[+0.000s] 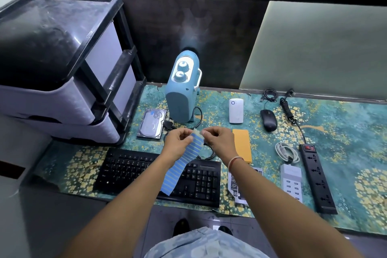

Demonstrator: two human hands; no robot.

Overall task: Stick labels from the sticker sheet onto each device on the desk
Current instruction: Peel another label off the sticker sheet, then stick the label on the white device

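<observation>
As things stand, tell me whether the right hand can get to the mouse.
Probably yes. The mouse lies in the open on the right of the desk, nothing over it. But the right hand is pinching the sticker sheet with the left hand, so it must let go first.

Dim room, soft blur, bowed edges

On the bench [345, 123] the keyboard [134, 172] lies at the front left — the hard drive [151, 123] behind it, the heater [182, 90] behind that. Right of the heater sit the router [236, 110], then the mouse [268, 120]. The power strip [317, 176] lies far right, the charger [291, 182] just left of it.
</observation>
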